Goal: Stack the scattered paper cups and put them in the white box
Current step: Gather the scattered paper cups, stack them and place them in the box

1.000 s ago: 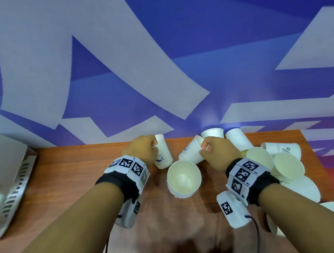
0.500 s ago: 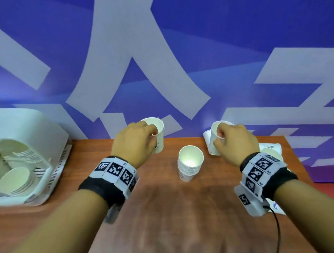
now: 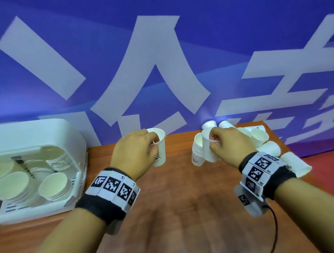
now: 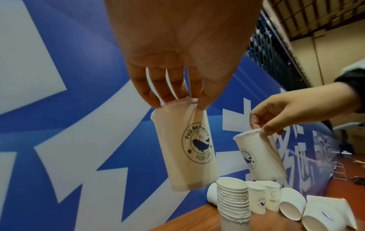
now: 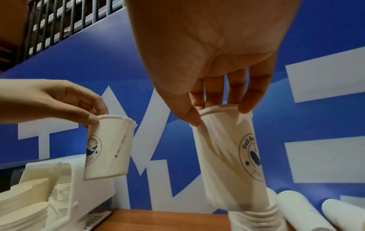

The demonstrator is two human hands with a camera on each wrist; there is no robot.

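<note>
My left hand (image 3: 153, 146) pinches the rim of a white paper cup (image 3: 160, 149) with a whale logo, held upright above the wooden table (image 3: 178, 187). The left wrist view shows the thumb and fingers (image 4: 177, 100) squeezing that cup (image 4: 187, 148). My right hand (image 3: 213, 140) pinches the rim of a second cup (image 3: 210, 150), whose base hangs just over a stack of cups (image 3: 197, 154) standing on the table. In the right wrist view this cup (image 5: 231, 164) nearly meets the stack (image 5: 256, 218). The white box (image 3: 76, 156) stands at the left.
Inside the box lie several stacks of cups (image 3: 14, 187). Loose cups (image 3: 262, 137) lie on their sides behind and to the right of the stack, one (image 3: 296, 166) near the table's right edge. A blue and white banner (image 3: 155, 65) closes off the back.
Each hand has lifted its cup off the table. The right hand has carried its cup left to just above the stack. The head view has swung left, so the box shows more fully.
</note>
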